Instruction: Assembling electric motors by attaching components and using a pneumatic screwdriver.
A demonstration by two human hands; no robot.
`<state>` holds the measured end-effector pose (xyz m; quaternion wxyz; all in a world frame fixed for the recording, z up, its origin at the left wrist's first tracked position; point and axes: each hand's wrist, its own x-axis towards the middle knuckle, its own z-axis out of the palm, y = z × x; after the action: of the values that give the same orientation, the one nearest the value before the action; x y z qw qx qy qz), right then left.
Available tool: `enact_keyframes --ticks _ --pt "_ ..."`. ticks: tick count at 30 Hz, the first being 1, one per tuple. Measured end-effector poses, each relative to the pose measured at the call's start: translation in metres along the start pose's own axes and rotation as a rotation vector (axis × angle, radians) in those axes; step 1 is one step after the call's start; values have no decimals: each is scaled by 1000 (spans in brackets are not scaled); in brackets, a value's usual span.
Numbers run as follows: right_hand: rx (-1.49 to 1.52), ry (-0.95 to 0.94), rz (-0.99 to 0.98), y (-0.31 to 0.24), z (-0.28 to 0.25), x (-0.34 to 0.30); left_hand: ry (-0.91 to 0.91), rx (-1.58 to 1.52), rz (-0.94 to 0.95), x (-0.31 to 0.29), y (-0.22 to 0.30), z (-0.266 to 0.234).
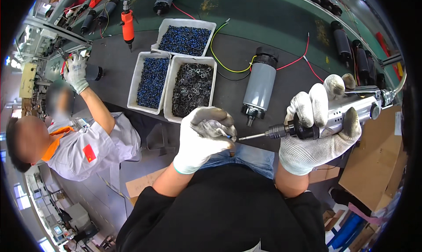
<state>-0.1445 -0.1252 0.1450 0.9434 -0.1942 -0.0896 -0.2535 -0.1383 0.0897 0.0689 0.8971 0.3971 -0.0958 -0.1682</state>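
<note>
My right hand (314,133), in a white knit glove, is wrapped round a silver power screwdriver (336,118). Its long thin bit (254,136) points left, toward the fingertips of my left hand (204,135). That hand, gloved too, is closed in a pinch just off the bit's tip. A small bluish piece shows between the fingers, too small to name. Beyond my hands lies a grey cylindrical motor (260,85) with black ends, its shaft toward me. Yellow-green, red and black wires run from its far end.
Two white bins (132,93) (154,45) hold small blue-black parts; a third bin (214,91) holds dark rings. An orange screwdriver (127,27) hangs beyond them. At left, a co-worker's gloved hand (77,71) is by another motor (93,72). More motors (342,43) lie far right; cardboard (373,159) stands below.
</note>
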Motion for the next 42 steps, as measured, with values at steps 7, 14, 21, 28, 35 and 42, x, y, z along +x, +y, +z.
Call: enact_keyframes --ticks 7,14,21,28,35,42 --pt "-74 -18 -61 2 -2 -6 -19 185 69 -6 -3 15" --pt "-3 -105 -36 -3 -11 -13 24 269 45 -12 -8 21" --pt "-34 -75 -67 -2 -10 -21 29 482 33 -15 0 28" --pt "-155 -12 -133 -9 -27 -23 44 1348 390 26 32 -4" --pt "-308 44 -164 -10 -43 -29 219 1643 442 91 58 -76" --pt "-528 -50 -208 15 -64 -40 -61 1536 -67 8 -8 26"
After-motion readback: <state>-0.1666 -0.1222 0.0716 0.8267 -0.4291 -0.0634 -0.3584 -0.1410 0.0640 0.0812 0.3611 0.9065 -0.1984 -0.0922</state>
